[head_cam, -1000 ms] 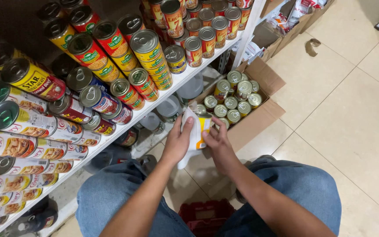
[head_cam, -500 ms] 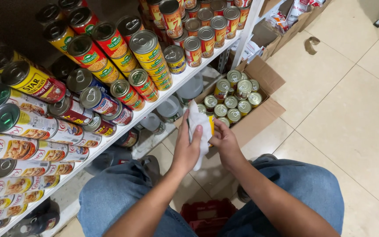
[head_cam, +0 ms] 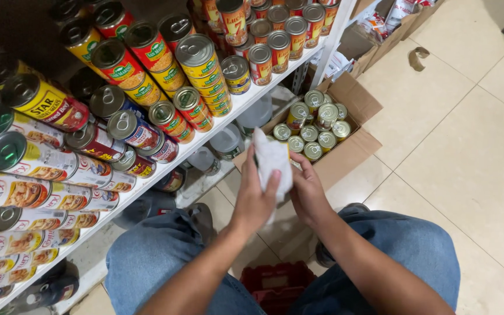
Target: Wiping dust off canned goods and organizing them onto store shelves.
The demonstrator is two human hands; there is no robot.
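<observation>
In the head view, a white cloth (head_cam: 273, 158) is held at the centre of the frame, between both hands. The left hand (head_cam: 254, 201) is closed around the cloth from the left side, with its fingers (head_cam: 270, 185) pressed against the fabric. The right hand (head_cam: 307, 192) is wrapped around the right side of the same bundle, its thumb laid near the top edge; whether something is wrapped inside the cloth cannot be told. The cloth is seen just in front of an open cardboard box (head_cam: 348, 153), which is set on the tiled floor (head_cam: 473, 157) right of centre. Inside the box, tins with silver lids (head_cam: 316, 125) are stood upright, close together. Along the upper left of the frame, a white shelf (head_cam: 205, 140) is run diagonally, and rows of stacked cans (head_cam: 196, 64) with red, yellow and green labels are kept on it. More cans lying on their sides (head_cam: 24, 157) are seen at the far left. Below the shelf, large clear plastic bottles (head_cam: 228, 140) are stored. At the bottom of the frame, knees in blue jeans (head_cam: 403, 245) are spread apart, and a red crate (head_cam: 278, 283) is placed between them.
</observation>
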